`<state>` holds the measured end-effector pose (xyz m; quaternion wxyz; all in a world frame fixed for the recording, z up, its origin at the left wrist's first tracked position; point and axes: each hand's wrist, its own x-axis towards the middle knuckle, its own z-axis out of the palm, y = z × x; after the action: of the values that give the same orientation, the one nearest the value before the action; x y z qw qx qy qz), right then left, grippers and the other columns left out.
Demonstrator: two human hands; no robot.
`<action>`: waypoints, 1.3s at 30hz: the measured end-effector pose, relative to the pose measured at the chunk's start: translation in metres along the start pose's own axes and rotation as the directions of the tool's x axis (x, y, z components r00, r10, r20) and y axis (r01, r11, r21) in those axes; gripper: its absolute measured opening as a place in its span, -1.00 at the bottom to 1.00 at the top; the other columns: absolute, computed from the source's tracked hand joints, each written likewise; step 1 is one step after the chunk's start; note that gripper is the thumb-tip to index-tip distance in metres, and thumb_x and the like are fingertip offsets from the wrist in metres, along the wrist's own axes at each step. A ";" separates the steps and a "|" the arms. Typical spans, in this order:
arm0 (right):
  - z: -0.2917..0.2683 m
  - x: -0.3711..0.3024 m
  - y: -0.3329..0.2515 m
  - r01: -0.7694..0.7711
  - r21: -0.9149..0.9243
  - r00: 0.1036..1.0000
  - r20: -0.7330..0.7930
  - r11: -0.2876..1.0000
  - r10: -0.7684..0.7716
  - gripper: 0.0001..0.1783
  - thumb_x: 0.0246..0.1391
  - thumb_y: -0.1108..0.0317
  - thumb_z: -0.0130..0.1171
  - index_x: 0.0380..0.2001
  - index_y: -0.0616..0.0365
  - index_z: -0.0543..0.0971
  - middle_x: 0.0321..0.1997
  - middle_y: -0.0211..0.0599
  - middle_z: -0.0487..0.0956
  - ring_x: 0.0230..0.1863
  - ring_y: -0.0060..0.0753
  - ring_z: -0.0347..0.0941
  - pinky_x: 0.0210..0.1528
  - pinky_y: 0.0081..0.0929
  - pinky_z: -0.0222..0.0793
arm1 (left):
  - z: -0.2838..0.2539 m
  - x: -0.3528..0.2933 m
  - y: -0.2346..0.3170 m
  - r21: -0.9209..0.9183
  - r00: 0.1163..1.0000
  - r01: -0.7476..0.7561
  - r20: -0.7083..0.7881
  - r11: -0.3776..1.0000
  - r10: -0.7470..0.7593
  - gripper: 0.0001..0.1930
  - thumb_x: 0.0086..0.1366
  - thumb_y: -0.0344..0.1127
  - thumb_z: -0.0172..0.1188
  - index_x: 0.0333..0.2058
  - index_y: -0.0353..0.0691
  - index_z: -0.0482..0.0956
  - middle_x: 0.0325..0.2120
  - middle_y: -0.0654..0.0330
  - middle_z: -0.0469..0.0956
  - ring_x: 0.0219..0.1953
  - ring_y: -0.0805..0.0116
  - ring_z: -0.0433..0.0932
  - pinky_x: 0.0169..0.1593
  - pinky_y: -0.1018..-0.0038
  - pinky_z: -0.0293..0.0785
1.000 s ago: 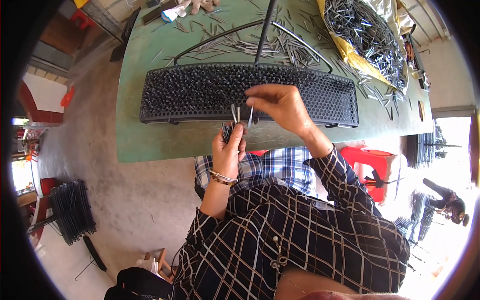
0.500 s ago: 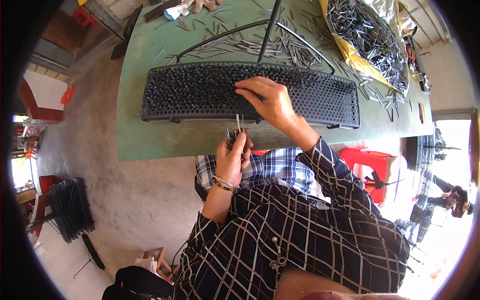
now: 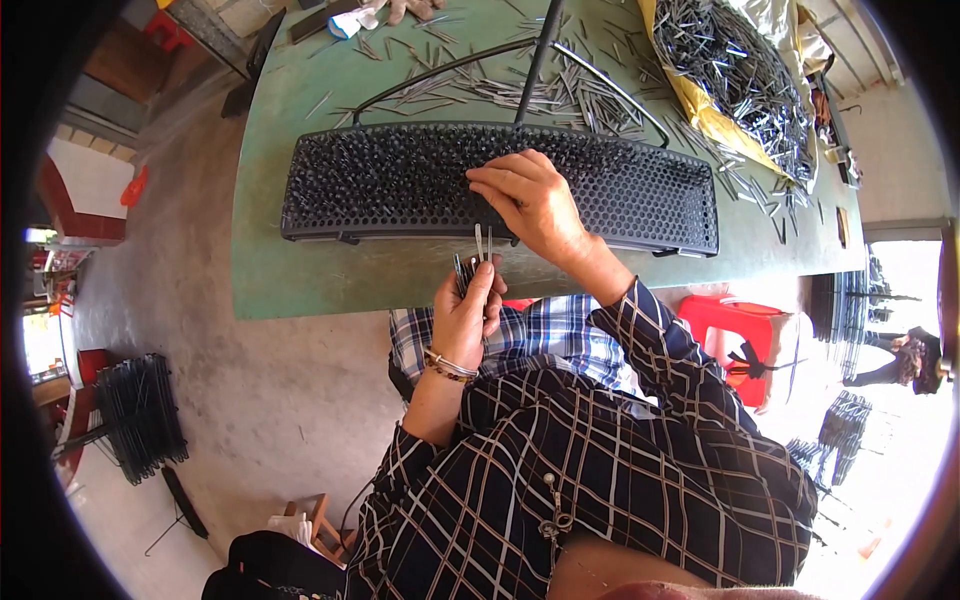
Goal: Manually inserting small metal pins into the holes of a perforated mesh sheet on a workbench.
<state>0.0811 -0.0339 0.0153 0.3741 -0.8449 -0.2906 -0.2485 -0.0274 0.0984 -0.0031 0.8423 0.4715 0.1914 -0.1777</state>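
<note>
A long black perforated rack point(image 3: 650, 197) with rows of round holes sits tilted on the green table. Dark pieces stand in its holes across the left and middle, while many holes at the right show bare. Below the front edge of the rack, my left hand point(image 3: 463, 312) is closed around a small bundle of thin metal strips point(image 3: 479, 243), their tips pointing up at the rack. Over the rack's middle, my right hand point(image 3: 540, 208) has thumb and fingers pinched together at the holes. Whatever lies between those fingertips is hidden.
Loose metal strips point(image 3: 595, 95) lie scattered behind the rack around its black wire stand point(image 3: 545, 50). A yellow-edged sack point(image 3: 740, 75) full of strips occupies the table's far right. Gloves point(image 3: 400, 10) rest at the far left; a red stool point(image 3: 735, 325) stands at right.
My right hand has moved very slightly left over the rack. The strips in my left hand have spread a little at their tips. A person at the far right has shifted.
</note>
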 end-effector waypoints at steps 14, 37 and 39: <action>-0.025 -0.004 -0.028 -0.357 0.240 0.924 0.232 0.903 0.304 -0.79 0.00 0.35 0.24 -0.33 0.29 0.61 -0.37 -0.22 0.57 -0.43 -0.41 0.50 -0.41 -0.56 0.39 | 0.000 -0.001 0.007 -0.030 0.994 -0.100 0.051 0.995 0.101 -0.72 0.31 -0.19 0.08 -0.15 -0.28 0.45 -0.52 0.31 0.43 -0.66 0.72 0.25 -0.70 0.75 0.09; -0.017 -0.009 0.000 -0.295 0.133 0.955 0.044 0.946 0.292 -0.79 -0.08 0.42 0.29 -0.32 0.24 0.61 -0.36 -0.23 0.59 -0.43 -0.44 0.51 -0.37 -0.57 0.44 | -0.002 0.004 -0.001 -0.043 0.988 0.068 0.139 0.997 -0.061 -0.72 0.29 -0.26 0.07 -0.10 -0.31 0.46 -0.47 0.28 0.45 -0.67 0.71 0.20 -0.69 0.76 0.03; -0.017 -0.009 0.000 -0.292 0.132 0.956 0.045 0.947 0.289 -0.80 -0.09 0.42 0.30 -0.33 0.23 0.62 -0.37 -0.22 0.60 -0.43 -0.42 0.51 -0.37 -0.55 0.44 | -0.002 0.004 -0.002 -0.041 0.988 0.065 0.142 0.997 -0.059 -0.72 0.29 -0.26 0.07 -0.11 -0.32 0.46 -0.47 0.29 0.44 -0.67 0.71 0.20 -0.70 0.76 0.03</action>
<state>0.0714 -0.0495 0.0196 0.4599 -0.8539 -0.1841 -0.1596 -0.0253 0.0988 -0.0070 0.8584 0.4321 0.1500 -0.2323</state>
